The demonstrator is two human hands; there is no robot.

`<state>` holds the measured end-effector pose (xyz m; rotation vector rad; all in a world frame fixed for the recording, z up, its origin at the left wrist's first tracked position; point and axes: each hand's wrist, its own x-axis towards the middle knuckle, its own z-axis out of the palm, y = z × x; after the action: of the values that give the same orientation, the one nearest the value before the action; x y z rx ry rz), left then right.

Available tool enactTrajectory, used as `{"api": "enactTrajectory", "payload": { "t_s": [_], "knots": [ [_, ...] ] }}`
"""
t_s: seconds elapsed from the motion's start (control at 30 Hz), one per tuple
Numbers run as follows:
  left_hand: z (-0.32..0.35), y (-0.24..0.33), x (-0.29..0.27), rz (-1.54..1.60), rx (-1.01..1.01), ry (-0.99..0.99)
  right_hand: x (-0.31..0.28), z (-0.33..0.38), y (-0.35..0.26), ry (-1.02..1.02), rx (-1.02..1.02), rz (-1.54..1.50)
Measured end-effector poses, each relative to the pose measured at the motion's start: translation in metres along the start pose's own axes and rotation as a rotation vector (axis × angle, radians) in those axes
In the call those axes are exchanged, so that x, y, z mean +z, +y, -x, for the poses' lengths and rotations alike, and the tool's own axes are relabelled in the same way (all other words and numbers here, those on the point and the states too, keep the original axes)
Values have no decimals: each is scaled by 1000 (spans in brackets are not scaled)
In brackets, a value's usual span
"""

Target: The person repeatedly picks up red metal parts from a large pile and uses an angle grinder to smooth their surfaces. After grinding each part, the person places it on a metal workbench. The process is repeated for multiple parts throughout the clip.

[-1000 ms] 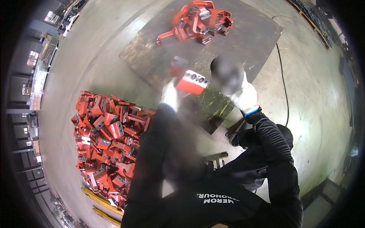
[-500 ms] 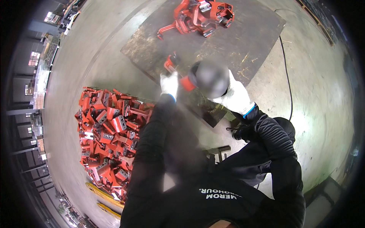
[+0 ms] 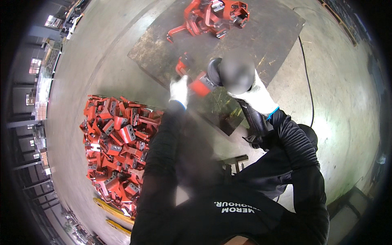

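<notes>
My left hand (image 3: 179, 90), in a white glove, is closed on a red metal bracket (image 3: 200, 85) above the near edge of the dark metal plate table (image 3: 261, 53). The bracket's dark end face with holes points right. My right hand (image 3: 260, 97), gloved too, grips an angle grinder (image 3: 254, 118). Its round dark disc stands close to that end face; whether they touch I cannot tell. A blurred patch hides the grinder's head and part of my right fingers.
Several red brackets (image 3: 204, 20) lie in a cluster at the table's far side. A big heap of like brackets (image 3: 118, 143) is piled at my left, beside yellow bars (image 3: 114, 210). A black cable (image 3: 307, 77) runs along the floor at right.
The grinder has moved right and slightly up, uncovering the bracket's dark holed end face. More of the grinder's body shows below my right hand. My left hand has barely shifted.
</notes>
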<state>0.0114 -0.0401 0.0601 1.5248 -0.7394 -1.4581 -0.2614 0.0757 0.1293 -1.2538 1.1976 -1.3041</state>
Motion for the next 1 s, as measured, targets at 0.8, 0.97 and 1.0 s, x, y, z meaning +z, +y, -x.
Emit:
{"api": "enactTrajectory", "payload": {
  "t_s": [0.8,0.97,1.0],
  "knots": [
    [-6,7,-7,338,-136,-144,-7,4,-10,15,419,76],
    [5,-3,24,333,-213,-56,11,-3,-20,104,230,401],
    [8,-5,25,333,-230,-51,15,-5,-23,102,230,408]
  ]
}}
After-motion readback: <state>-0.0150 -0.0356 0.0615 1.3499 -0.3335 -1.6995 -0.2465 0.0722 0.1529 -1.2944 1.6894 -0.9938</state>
